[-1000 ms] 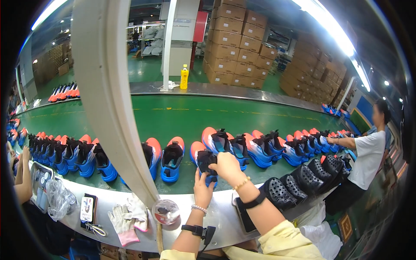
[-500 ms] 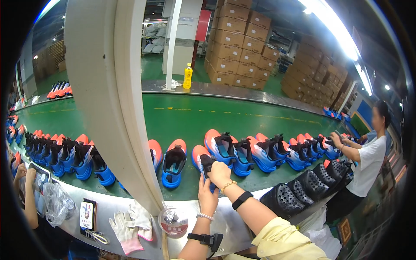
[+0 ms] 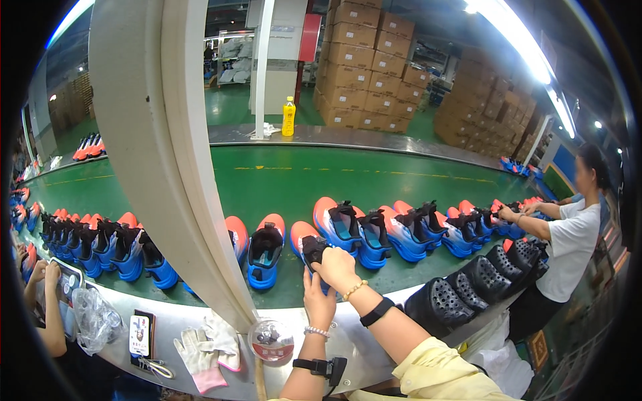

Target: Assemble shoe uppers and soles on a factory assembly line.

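Both hands clamp one orange-and-blue sneaker (image 3: 309, 248) on the green conveyor belt (image 3: 374, 177), right hand (image 3: 336, 267) on top, left hand (image 3: 318, 302) gripping its near side.

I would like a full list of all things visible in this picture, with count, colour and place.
shoe in hand: one, blue and orange, on the belt
other shoes: many, blue and orange, in a row along the belt
belt: one, green
black clogs: several, right ledge
gloves: a pair, white and pink, near ledge
phone: one, left of the gloves
bottle: one, yellow, far side
boxes: many, brown, background
co-worker: one, white shirt, right
left hand: touching the shoe
right hand: on the shoe
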A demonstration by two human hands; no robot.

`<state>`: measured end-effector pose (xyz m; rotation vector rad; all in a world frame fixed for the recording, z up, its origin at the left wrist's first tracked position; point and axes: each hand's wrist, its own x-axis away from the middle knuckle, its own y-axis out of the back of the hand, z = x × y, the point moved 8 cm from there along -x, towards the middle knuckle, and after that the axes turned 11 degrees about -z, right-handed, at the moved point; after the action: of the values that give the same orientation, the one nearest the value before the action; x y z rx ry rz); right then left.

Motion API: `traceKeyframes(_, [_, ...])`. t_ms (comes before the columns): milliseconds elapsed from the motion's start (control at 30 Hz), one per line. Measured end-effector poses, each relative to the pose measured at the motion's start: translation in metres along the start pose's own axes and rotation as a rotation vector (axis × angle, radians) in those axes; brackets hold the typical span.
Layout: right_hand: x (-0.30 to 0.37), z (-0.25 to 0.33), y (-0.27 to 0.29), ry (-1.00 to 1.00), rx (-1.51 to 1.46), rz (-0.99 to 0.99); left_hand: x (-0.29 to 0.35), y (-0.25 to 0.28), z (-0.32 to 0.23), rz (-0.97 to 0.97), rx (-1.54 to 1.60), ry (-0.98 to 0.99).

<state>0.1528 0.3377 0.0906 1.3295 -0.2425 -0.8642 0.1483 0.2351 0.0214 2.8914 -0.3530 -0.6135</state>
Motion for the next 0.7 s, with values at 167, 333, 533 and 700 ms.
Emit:
traceKeyframes(167, [0.003, 0.003, -0.001, 0.023, -0.024, -0.022, -0.001, 0.0, 0.001, -0.005, -0.017, -0.004])
traceKeyframes(333, [-0.009, 0.001, -0.017, 0.155, 0.011, -0.045, -0.001, -0.001, 0.0, 0.009, -0.037, 0.014])
traceKeyframes(533, [-0.034, 0.016, -0.042, 0.309, 0.039, 0.009, 0.0, -0.006, 0.007, 0.004, -0.028, 0.036])
traceKeyframes(700, [-0.027, 0.005, -0.025, 0.267, -0.01, 0.029, 0.005, -0.006, -0.006, -0.036, -0.041, 0.012])
